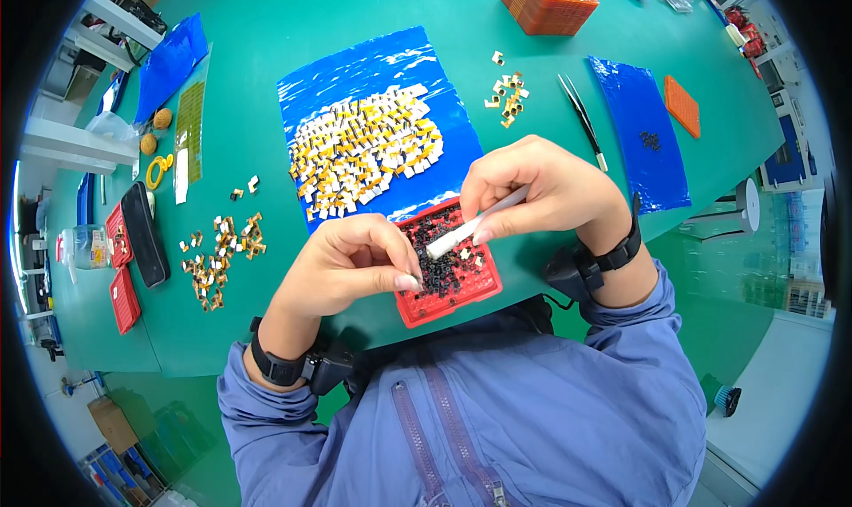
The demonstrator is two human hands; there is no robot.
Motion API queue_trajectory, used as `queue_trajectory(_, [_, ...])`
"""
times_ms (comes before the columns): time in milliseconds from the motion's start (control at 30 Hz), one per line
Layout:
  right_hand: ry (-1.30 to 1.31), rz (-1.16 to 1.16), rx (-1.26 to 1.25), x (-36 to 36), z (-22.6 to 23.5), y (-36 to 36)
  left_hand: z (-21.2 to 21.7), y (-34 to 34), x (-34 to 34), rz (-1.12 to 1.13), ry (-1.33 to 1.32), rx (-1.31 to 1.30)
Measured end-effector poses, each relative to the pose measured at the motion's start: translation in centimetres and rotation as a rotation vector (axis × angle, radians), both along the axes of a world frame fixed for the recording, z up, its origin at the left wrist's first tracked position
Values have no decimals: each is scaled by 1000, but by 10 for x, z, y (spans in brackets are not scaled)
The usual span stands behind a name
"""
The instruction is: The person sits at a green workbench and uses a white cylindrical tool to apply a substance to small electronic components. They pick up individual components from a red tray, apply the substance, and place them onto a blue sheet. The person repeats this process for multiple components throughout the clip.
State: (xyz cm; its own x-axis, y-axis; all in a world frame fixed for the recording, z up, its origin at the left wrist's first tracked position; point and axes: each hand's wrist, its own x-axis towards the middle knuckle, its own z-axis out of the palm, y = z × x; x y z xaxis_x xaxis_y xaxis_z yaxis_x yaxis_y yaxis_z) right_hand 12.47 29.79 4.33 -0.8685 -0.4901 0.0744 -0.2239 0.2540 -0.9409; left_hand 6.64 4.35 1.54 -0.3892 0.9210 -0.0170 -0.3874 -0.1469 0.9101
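Observation:
My right hand (pixel 528 192) is closed around a pair of tweezers (pixel 505 204) whose lower part is wrapped in white. Its wrapped end points down and left, over a red tray (pixel 486 287). Small black parts (pixel 441 275) lie scattered in that tray, with a few pale pieces among them. Over the tray's left side, my left hand (pixel 355 263) pinches with thumb and forefinger; something tiny and dark shows at the fingertips, too small to name. Just beyond the tray, a blue sheet (pixel 346 68) bears many small white and gold pieces (pixel 364 148).
Loose gold pieces lie left (pixel 222 254) and beyond the right hand (pixel 508 94). Black tweezers (pixel 582 121) and a second blue sheet (pixel 657 174) lie right. Orange trays (pixel 548 6) are stacked at the far side. A dark phone-like object (pixel 145 232) lies left beside red trays (pixel 124 298).

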Motion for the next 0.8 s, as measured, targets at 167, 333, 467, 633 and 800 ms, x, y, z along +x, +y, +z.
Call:
queue_trajectory(167, [2,-41,-13,0,1,3,3,1,0,-56,126,-8])
queue_trajectory(333, [-17,-43,10,0,2,4,7,1,-1,-55,228,-40])
queue_trajectory(467, [-13,-50,7,0,0,4,5,2,-4,-62,301,-41])
queue_trajectory(633, [-27,-51,2,0,-1,4,6,2,-3,-56,338,-40])
queue_trajectory(800, [-30,-56,18,0,-1,4,8,1,-2,-48,314,-57])
